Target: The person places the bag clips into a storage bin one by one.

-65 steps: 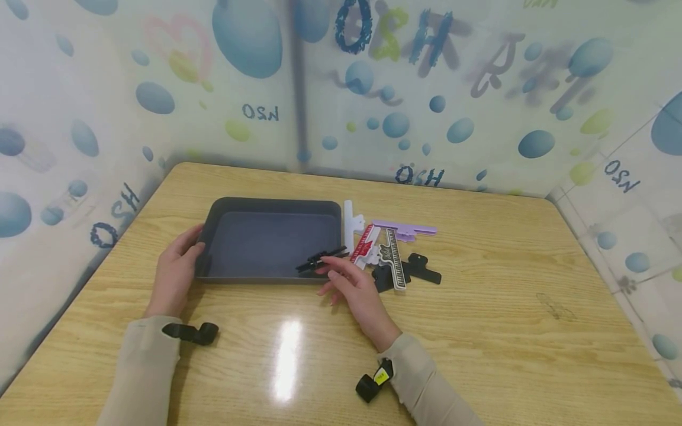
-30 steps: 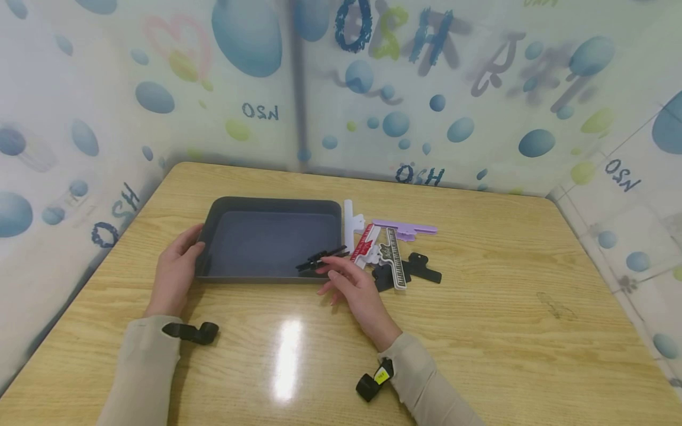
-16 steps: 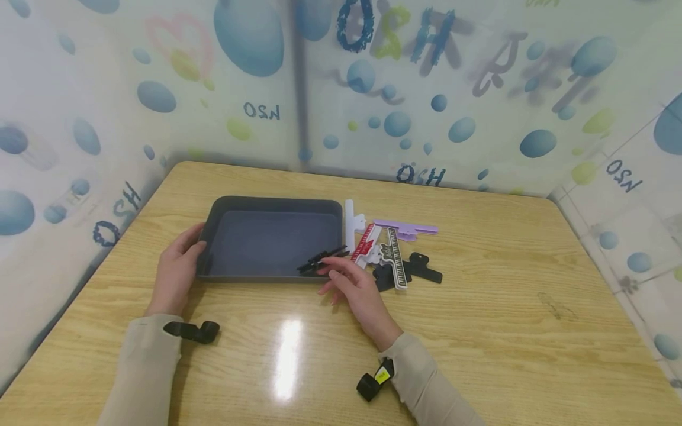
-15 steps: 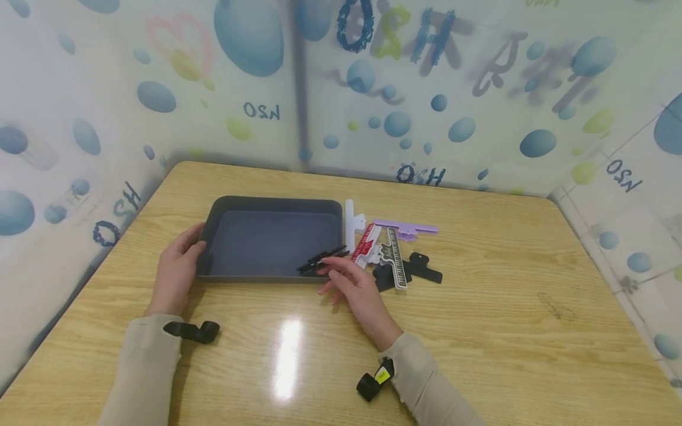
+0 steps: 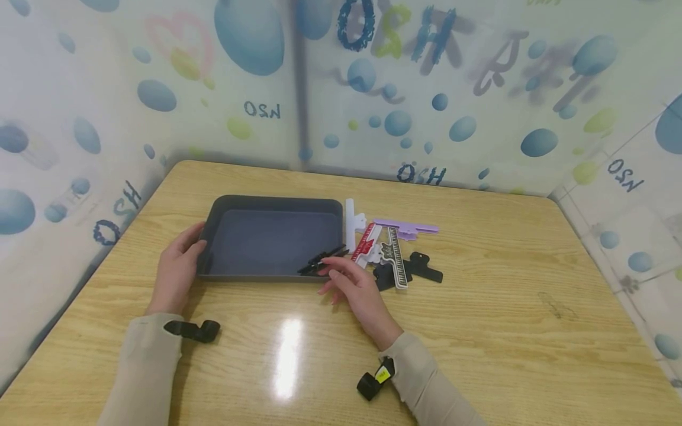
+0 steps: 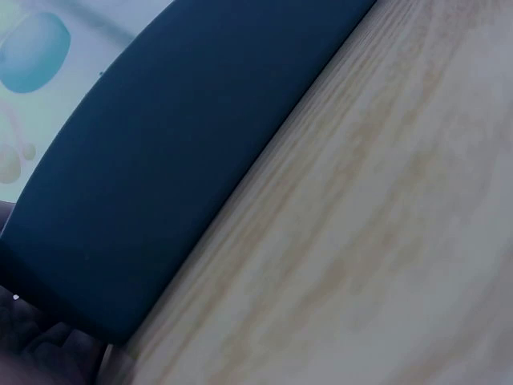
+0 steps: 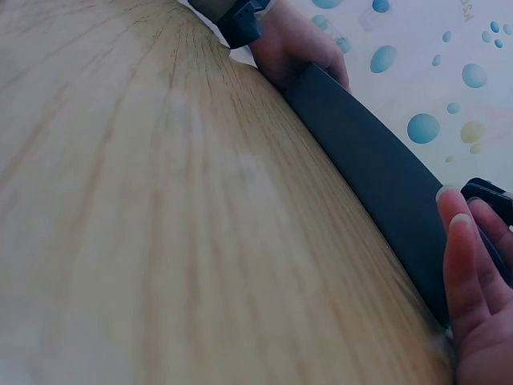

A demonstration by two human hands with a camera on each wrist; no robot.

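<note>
Presently, left hand (image 5: 176,269): fingers clamped on tray (image 5: 261,239), left edge; right hand (image 5: 359,290): fingers pinching black clip (image 5: 315,263), near-right corner. Loose clips (image 5: 394,257) alongside; desk (image 5: 506,307) runs rightward, patterned wall (image 5: 474,65) behind.

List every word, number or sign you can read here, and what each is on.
"H2O", mirror-reversed, repeated: patterned backdrop.
Grey marks there: too blurred.
Red-white clip, black-white clip: print too small.
Yellow label on right wrist strap: too small.
</note>
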